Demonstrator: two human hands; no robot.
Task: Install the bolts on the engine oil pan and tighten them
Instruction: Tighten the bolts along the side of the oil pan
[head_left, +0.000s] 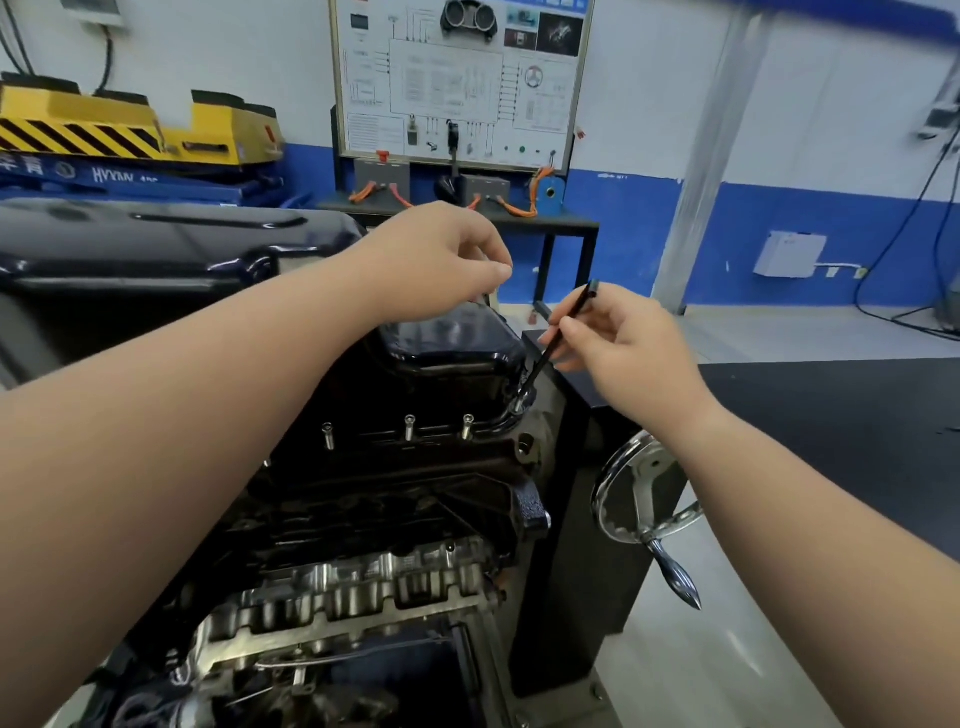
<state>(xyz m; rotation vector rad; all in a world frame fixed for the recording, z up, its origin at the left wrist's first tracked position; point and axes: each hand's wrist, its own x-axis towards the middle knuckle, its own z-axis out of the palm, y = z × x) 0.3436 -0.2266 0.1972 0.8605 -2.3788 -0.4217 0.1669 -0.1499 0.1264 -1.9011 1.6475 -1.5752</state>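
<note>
A glossy black oil pan (452, 343) sits on top of the upturned engine (363, 519) at the centre. Three silver bolts (410, 427) stand partly raised along its near flange. My right hand (618, 353) pinches a thin black hex key (563, 327), whose lower tip sits in a bolt (521, 401) at the pan's right corner. My left hand (441, 260) hovers above the pan's far end with fingertips pinched together; whether it holds anything I cannot tell.
A chrome handwheel (641, 493) with a handle sticks out of the black engine stand (566, 519) on the right. A dark workbench (831, 415) lies at the right. A yellow and blue lift (130, 140) and a wiring display board (457, 78) stand behind.
</note>
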